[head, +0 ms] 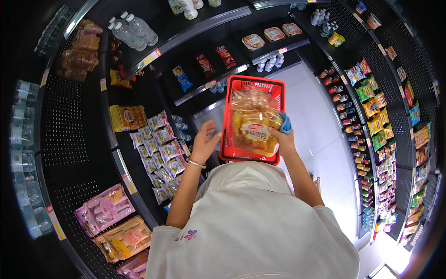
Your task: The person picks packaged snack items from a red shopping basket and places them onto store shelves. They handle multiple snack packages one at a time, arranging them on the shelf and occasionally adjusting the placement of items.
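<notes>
A clear plastic bag of bread [256, 122] with a printed label is over the red plastic shopping basket [227, 139] in front of my body. My right hand [284, 137] grips the bag's right side, thumb on its front. A blue cloth [285, 123] is also at that hand, between fingers and bag. My left hand [206, 139] holds nothing; its fingers are apart, just left of the basket's rim. What lies in the basket under the bread is mostly hidden.
Black shelves carry small snack packs [165, 146] and a yellow bread pack [128, 118] on my left. Ahead are bottled water [134, 32] and packaged snacks [205, 65]. Drink cans [343, 106] and chip bags [371, 108] line the right shelves, beyond the pale tiled floor [313, 122].
</notes>
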Demonstrator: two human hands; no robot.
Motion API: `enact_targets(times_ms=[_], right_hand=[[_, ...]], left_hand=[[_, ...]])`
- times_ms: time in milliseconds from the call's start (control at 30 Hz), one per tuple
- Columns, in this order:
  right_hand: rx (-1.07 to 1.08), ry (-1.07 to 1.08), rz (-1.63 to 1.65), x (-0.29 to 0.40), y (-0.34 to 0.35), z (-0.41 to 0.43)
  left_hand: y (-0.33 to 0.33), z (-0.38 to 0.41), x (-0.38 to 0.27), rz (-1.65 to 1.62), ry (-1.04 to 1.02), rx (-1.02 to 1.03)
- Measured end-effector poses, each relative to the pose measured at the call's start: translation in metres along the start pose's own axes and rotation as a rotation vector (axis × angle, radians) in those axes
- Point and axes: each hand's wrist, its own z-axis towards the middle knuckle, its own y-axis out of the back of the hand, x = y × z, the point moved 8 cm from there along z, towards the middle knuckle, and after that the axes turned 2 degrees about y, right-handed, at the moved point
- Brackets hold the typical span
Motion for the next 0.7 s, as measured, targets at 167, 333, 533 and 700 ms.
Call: enact_targets(times_ms=[167, 333, 533, 700], right_hand=[[-0.392, -0.062, -0.095, -0.034, 0.069, -0.002], [-0.435, -0.134, -0.023, -0.083, 0.076, 0.009], [-0.310, -0.006, -0.159, -0.163, 0.066, 0.071], [-0.377, -0.393, -0.483, -0.214, 0.090, 0.101]], left_hand=[[0.032, -0.028, 0.048, -0.217, 0.095, -0.064], [0.030, -0.053, 0.084, -0.253, 0.225, -0.075], [0.031, -0.059, 0.079, -0.268, 0.139, -0.076], [0.046, -0.070, 0.077, -0.241, 0.165, -0.123]])
